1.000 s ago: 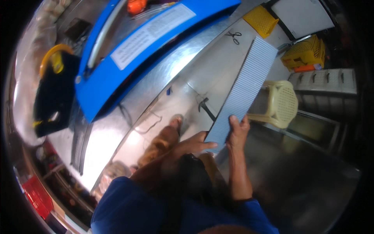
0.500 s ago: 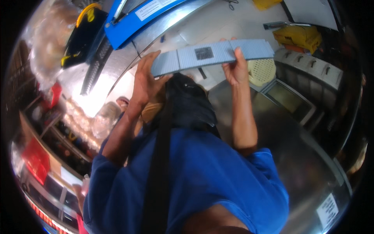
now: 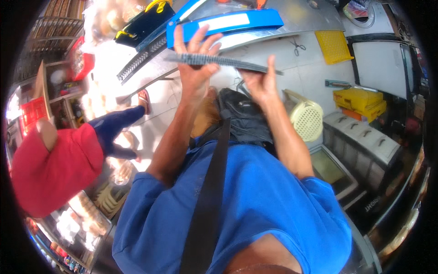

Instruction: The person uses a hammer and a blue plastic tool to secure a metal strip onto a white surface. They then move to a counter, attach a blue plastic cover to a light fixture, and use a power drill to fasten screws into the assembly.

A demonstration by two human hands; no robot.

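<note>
A long, thin grey ribbed strip (image 3: 230, 62) is held up in front of me, its narrow edge toward the view, so its broad face is hidden. My left hand (image 3: 194, 78) grips it near the left end. The strip runs between the thumb and the other fingers, which are spread upward past it. Towards the other end, my right hand (image 3: 262, 86) has its thumb up on the near side and the other fingers underneath. Just beyond the strip lies a blue long-handled tool (image 3: 269, 19) on a metal-topped table (image 3: 310, 18).
A person in a red top (image 3: 59, 169) is at the left. Scissors (image 3: 297, 46) and a yellow basket (image 3: 335, 48) lie far right of centre. Nearer are yellow cases (image 3: 360, 102), a cream perforated stool (image 3: 308, 122) and a grey drawer box (image 3: 360, 137). A black bag (image 3: 242, 114) hangs at my front.
The strip has tilted from showing its ribbed face to nearly edge-on. My right hand has moved left, closer to my left hand. My view has shifted, and a person in red now shows at left.
</note>
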